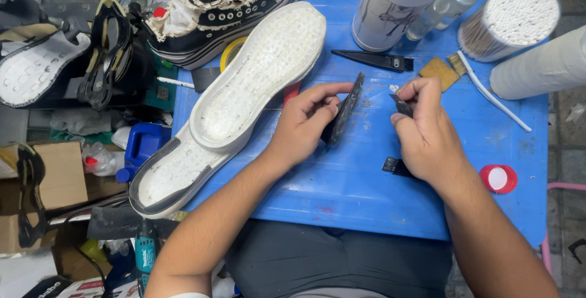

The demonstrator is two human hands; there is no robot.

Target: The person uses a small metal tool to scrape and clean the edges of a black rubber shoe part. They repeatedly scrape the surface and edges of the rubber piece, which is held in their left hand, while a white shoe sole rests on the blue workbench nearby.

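My left hand point(305, 124) grips a thin black curved piece, like an insole or shoe part point(345, 110), held on edge over the blue table point(354, 188). My right hand point(424, 130) pinches a small dark tool point(401, 105) close to that piece. A small black brush point(390, 165) pokes out under my right palm. Two white shoe soles point(259, 75) lie stacked at the table's left side, just left of my left hand.
A black sneaker point(213, 5) sits at the back left. Behind my hands are a white can point(390, 11), a squeeze bottle point(452, 2), a tub of cotton swabs point(513, 20), a white roll point(540, 63), a black knife point(375, 60), brushes point(448, 69) and a red lid point(498, 179).
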